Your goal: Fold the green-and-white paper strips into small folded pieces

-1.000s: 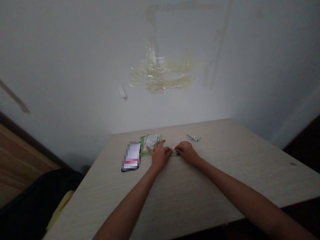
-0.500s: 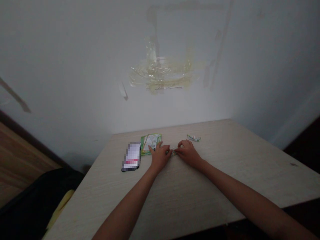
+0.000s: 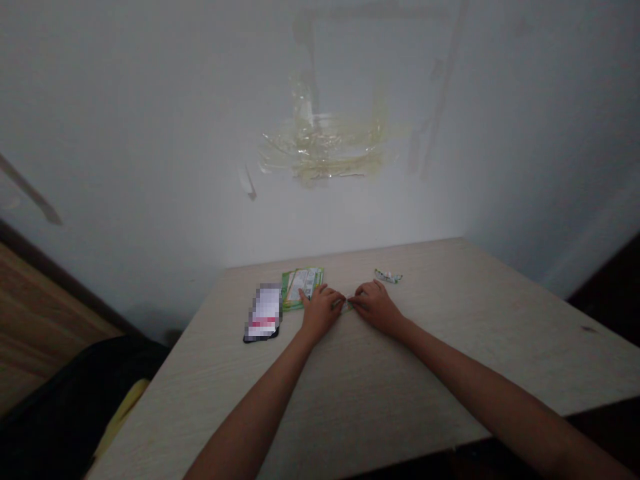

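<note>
Near the middle of the table, both hands meet at a small pale, shiny piece (image 3: 349, 302), mostly hidden by the fingertips; its kind is too small to make out. My left hand (image 3: 321, 309) pinches its left end, with the thumb side towards me. From the right, my right hand (image 3: 376, 306) has its fingers pressed together on the other end. Just behind and left of my left hand lies a green and white packet (image 3: 303, 280), partly covered by the fingers. A narrow green and white torn wrapper (image 3: 388, 275) rests beyond my right hand.
A phone (image 3: 263, 313) with a blurred screen lies left of the packet. The pale wooden table (image 3: 425, 413) meets a wall (image 3: 340, 213) bearing old tape (image 3: 325, 150). Dark cloth and a yellow item (image 3: 120, 417) are beyond the table's left edge.
The left fingers have drawn closer together, and the fingertips of both hands have shifted slightly around the small piece. The packet, wrapper and phone have stayed put.
</note>
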`<state>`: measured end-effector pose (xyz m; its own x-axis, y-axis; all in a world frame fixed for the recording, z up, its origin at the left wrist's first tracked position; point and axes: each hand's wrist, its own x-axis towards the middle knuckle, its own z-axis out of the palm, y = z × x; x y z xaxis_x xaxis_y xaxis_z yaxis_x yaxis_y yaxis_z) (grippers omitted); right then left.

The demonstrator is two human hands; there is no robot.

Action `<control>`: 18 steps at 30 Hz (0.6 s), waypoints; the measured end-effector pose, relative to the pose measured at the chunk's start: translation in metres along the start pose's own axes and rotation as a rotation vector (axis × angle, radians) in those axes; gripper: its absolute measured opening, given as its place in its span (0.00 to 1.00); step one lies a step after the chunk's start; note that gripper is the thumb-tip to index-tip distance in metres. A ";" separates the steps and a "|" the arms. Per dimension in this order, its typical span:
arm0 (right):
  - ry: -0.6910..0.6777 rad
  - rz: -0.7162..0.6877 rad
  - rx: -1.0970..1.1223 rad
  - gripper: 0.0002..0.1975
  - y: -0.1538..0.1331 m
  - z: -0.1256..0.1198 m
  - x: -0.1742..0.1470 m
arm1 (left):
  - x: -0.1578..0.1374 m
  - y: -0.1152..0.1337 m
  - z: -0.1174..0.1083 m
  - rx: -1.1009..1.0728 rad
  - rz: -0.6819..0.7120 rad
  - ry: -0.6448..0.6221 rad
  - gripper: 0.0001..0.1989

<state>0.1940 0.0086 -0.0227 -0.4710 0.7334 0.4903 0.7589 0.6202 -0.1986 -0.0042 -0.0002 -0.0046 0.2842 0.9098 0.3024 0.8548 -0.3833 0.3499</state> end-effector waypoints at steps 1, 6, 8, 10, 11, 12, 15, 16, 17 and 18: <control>-0.004 0.002 0.002 0.10 0.000 0.000 0.000 | 0.000 0.000 0.000 0.009 0.008 -0.002 0.09; -0.021 0.015 0.035 0.11 0.002 -0.002 0.000 | -0.002 -0.002 0.001 0.038 0.062 -0.055 0.11; -0.026 0.018 0.044 0.12 0.004 -0.002 -0.001 | -0.003 -0.003 0.000 0.045 0.079 -0.075 0.13; -0.019 0.020 0.049 0.12 0.006 0.000 -0.001 | -0.005 -0.004 -0.002 0.051 0.096 -0.076 0.14; -0.008 0.022 0.052 0.13 0.007 0.001 -0.002 | -0.005 -0.004 -0.003 0.054 0.104 -0.075 0.14; 0.006 0.026 0.056 0.13 0.008 0.002 -0.002 | -0.006 -0.003 -0.004 0.057 0.107 -0.072 0.13; 0.048 0.042 0.075 0.12 0.012 0.004 -0.003 | -0.008 -0.001 -0.007 0.068 0.128 -0.055 0.12; 0.053 0.046 0.083 0.12 0.013 0.005 -0.003 | -0.008 0.000 -0.008 0.074 0.135 -0.044 0.12; 0.054 0.047 0.091 0.11 0.014 0.005 -0.003 | -0.008 0.001 -0.008 0.081 0.143 -0.035 0.12; 0.052 0.044 0.099 0.11 0.015 0.005 -0.003 | -0.008 0.001 -0.008 0.090 0.148 -0.027 0.11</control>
<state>0.2046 0.0173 -0.0314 -0.4122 0.7465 0.5223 0.7292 0.6140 -0.3021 -0.0088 -0.0095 0.0005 0.4205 0.8487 0.3209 0.8377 -0.4990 0.2219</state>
